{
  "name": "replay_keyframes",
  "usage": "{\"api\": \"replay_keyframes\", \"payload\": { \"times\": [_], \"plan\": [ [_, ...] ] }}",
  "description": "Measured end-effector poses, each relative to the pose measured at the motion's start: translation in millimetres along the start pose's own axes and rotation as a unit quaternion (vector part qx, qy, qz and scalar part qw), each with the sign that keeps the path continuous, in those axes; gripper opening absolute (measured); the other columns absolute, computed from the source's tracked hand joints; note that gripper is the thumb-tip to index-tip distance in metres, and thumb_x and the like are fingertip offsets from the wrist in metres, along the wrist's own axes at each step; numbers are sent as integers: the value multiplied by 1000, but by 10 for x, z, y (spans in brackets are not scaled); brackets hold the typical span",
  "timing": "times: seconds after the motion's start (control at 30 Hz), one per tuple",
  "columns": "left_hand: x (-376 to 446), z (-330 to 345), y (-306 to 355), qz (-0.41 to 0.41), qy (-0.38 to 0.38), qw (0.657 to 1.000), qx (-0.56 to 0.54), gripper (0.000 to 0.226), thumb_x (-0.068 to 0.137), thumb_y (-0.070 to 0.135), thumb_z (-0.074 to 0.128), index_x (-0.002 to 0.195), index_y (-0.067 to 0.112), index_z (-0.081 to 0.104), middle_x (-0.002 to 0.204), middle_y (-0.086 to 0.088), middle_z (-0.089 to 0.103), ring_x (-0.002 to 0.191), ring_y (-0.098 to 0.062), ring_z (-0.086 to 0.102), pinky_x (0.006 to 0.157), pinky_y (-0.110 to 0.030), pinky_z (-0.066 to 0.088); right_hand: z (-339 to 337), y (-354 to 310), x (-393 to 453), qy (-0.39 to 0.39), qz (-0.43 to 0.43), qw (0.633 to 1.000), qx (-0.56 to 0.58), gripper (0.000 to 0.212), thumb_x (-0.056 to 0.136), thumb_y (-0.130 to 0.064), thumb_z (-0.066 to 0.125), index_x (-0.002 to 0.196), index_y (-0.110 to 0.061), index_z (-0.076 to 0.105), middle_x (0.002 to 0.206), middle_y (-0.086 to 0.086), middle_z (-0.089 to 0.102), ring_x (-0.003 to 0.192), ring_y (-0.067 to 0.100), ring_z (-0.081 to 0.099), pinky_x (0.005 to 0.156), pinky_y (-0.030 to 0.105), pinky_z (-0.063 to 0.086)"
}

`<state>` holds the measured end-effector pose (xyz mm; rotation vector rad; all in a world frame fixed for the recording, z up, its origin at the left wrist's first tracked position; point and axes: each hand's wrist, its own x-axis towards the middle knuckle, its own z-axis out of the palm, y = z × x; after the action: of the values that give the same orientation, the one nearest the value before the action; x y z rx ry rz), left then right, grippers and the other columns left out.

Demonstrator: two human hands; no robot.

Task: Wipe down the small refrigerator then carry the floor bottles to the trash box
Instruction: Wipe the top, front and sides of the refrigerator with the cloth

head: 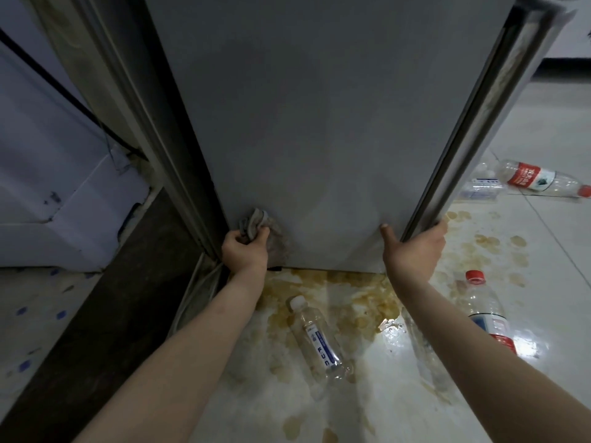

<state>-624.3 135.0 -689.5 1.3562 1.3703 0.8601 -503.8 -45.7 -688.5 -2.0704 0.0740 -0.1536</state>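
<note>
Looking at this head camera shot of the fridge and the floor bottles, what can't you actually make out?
- Small grey refrigerator: its top is cut off by the upper edge.
- Trash box: not in view.
- Right hand: fingers hidden behind the fridge's corner edge.
- Clear plastic bottle with a blue label: partly hidden by that edge.
- Crumpled grey rag in the left hand: its lower part is blurred.

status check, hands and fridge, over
Left hand grips rag, low on refrigerator. Right hand holds its front corner. Bottles on floor.

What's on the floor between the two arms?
In the head view, a clear bottle with a white cap lies on its side on the stained floor, between the left hand and right hand.
</note>
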Motion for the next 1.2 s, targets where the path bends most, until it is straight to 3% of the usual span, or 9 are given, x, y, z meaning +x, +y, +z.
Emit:
{"api": "replay_keyframes", "payload": {
  "times": [0.13, 0.27, 0.43, 0.83, 0.97, 1.1, 1.2],
  "plan": [
    [51, -9, -44, -15, -6, 1000, 3, 30, 74, 20, 78, 85, 0, 58, 93, -16, 64, 83, -22, 57, 76, -30, 49, 24, -24, -15, -6, 9, 1000, -22, 96, 77, -37, 72, 146, -4, 13, 142, 20, 33, 130, 37, 33, 101, 43, 34],
    [74, -15, -78, -16, 11, 1000, 14, 41, 75, 23, 78, 100, -4, 62, 100, -16, 65, 94, -28, 61, 76, -29, 45, 23, -65, -24, -17, 21, 999, -23, 97, 77, -36, 73, 145, -3, 12, 142, 21, 32, 129, 40, 34, 100, 45, 34],
    [99, 30, -107, -10, 31, 999, 29, 44, 74, 23, 78, 102, -6, 62, 104, -22, 66, 99, -36, 62, 85, -39, 49, -18, -85, -8, -30, 21, 999, -13, 96, 77, -34, 73, 144, -3, 12, 142, 20, 31, 128, 39, 34, 101, 43, 34],
    [100, 30, -114, 6, 23, 1000, 18, 40, 77, 20, 76, 104, -5, 60, 106, -19, 64, 95, -28, 60, 76, -28, 43, -43, -92, 12, -40, 29, 999, -17, 98, 79, -34, 71, 146, -4, 7, 145, 19, 26, 131, 38, 31, 102, 44, 34],
    [69, 25, -119, -12, 25, 999, 34, 41, 76, 25, 76, 101, -4, 61, 102, -20, 65, 97, -33, 62, 82, -35, 48, -44, -105, 20, -45, 38, 998, -17, 98, 79, -33, 72, 146, -3, 6, 146, 20, 25, 132, 39, 30, 102, 46, 34],
    [81, 34, -70, -31, 34, 999, -25, 42, 71, 24, 80, 97, -3, 61, 100, -18, 67, 94, -31, 64, 86, -40, 54, -35, -108, 28, -48, 38, 998, -17, 100, 79, -33, 72, 145, -1, 5, 145, 23, 25, 131, 42, 31, 102, 46, 34],
    [93, 26, -14, -16, 34, 998, -48, 41, 73, 20, 79, 102, -2, 61, 98, -13, 64, 90, -24, 61, 83, -30, 51, -18, -92, 30, -44, 32, 998, -16, 100, 79, -33, 72, 145, -1, 5, 144, 24, 25, 130, 43, 31, 103, 46, 32]
  ]
}}
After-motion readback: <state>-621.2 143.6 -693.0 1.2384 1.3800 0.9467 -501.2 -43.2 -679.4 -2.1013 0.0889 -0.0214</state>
